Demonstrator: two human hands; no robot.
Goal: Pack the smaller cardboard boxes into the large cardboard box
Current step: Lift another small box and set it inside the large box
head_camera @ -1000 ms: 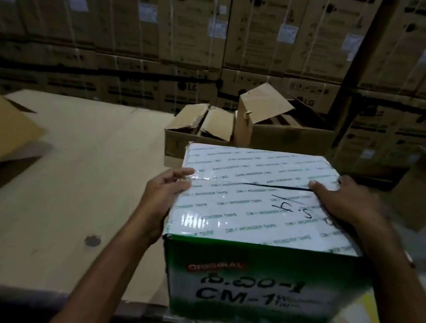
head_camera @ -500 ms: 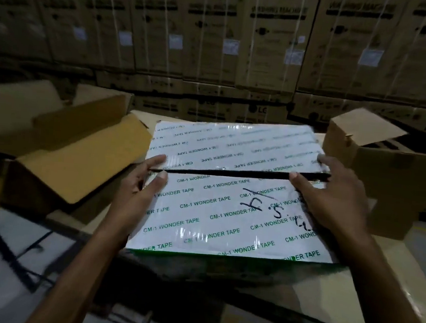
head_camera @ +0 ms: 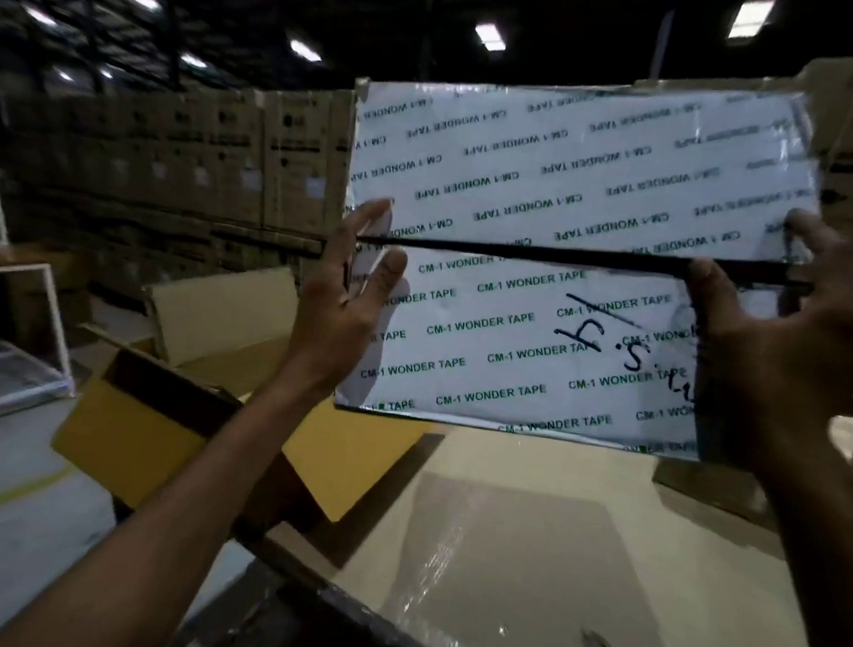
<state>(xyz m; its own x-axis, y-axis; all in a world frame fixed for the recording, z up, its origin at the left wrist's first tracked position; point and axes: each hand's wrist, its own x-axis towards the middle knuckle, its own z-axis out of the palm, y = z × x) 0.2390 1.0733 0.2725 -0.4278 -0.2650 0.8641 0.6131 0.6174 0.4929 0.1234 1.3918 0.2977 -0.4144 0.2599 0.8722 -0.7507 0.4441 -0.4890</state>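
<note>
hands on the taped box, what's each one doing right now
Left hand: open, straight fingers pressing the left edge of the taped box.
Right hand: gripping the box's right edge.

The tape box (head_camera: 554, 190) has a glossy white printed face that catches the light, with black ink scrawl. The open carton (head_camera: 147, 428) is matt brown cardboard. The table (head_camera: 496, 561) is pale board under shiny, wrinkled plastic film. The rack (head_camera: 56, 311) looks like white-painted metal.
</note>
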